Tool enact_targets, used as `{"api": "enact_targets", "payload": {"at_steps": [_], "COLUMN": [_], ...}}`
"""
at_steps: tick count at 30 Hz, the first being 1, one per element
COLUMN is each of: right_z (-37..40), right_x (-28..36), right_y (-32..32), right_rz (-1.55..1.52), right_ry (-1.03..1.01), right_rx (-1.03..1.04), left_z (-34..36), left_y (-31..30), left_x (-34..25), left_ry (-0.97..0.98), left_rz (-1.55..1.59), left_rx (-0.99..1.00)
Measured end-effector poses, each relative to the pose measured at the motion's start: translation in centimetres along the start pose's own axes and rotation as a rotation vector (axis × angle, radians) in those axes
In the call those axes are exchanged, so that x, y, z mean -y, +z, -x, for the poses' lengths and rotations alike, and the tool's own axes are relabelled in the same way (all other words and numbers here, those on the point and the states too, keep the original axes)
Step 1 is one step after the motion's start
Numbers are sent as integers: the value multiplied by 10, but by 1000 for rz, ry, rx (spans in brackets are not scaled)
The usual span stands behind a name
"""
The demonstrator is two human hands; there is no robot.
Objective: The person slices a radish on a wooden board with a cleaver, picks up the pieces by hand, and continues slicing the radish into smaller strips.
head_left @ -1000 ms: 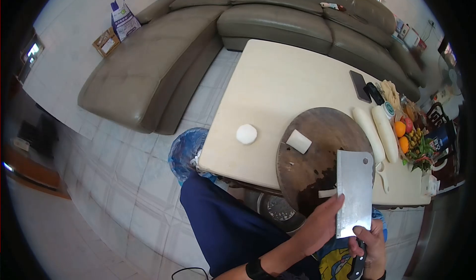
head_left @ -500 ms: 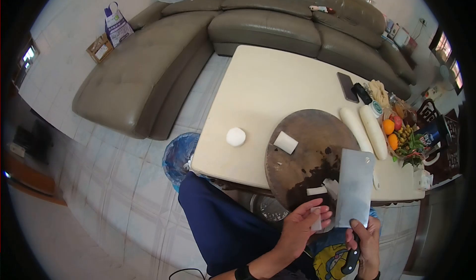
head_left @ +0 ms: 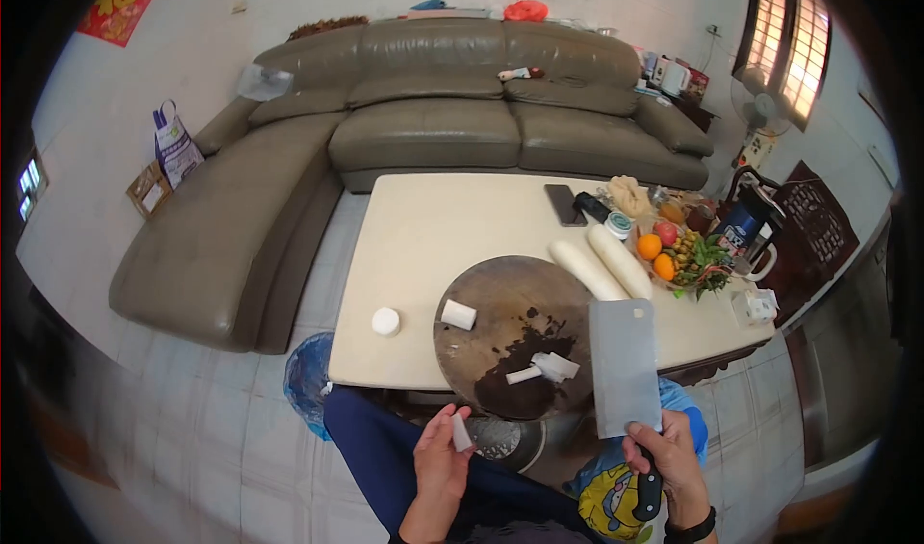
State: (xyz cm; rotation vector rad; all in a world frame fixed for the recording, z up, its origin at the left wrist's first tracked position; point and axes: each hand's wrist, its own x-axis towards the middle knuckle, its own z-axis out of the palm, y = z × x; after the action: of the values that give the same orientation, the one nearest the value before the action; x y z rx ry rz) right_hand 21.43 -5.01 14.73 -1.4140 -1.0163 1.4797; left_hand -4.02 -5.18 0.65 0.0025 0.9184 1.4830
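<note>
My left hand point(head_left: 444, 462) pinches a small white slice point(head_left: 461, 433) in front of the table's near edge, over my legs. My right hand point(head_left: 671, 457) grips the black handle of a broad cleaver point(head_left: 624, 366), whose blade points up and stands right of the round wooden board point(head_left: 481, 294). On the board lie a white cylindrical chunk point(head_left: 459, 314) at the left and several cut white pieces point(head_left: 555, 366) on the wet dark patch. One white round piece point(head_left: 386, 322) sits on the table left of the board. Two long white radishes point(head_left: 620, 262) lie behind the board's right side.
The cream table point(head_left: 414, 226) also holds a phone point(head_left: 564, 205), a fruit pile point(head_left: 674, 250), a blue flask point(head_left: 749, 220) and a tissue pack point(head_left: 756, 305). A blue-bagged bin point(head_left: 310, 380) stands at its left corner. A brown sofa point(head_left: 433, 135) is behind.
The view has tilted up and shifted. My left hand with the slice has moved left, away from the board's near edge and the cleaver. The cleaver stays in my right hand.
</note>
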Motion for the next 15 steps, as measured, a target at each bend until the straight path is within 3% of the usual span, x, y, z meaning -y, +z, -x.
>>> {"api": "enact_targets", "payload": {"at_steps": [6,12,15], "right_z": [13,20,24], "right_x": [2,-9,-6], "right_y": [-27,-49,-57], "right_rz": [96,54,14], "right_ry": [-64,-117,-154], "right_rx": [32,-2,-67], "left_z": [-2,2,10], "left_y": [-8,-3,11], "left_x": [2,0,-3], "left_ry": [60,43,138], "left_rz": [148,66,-11], "left_rx": [-131,-80,-16]}}
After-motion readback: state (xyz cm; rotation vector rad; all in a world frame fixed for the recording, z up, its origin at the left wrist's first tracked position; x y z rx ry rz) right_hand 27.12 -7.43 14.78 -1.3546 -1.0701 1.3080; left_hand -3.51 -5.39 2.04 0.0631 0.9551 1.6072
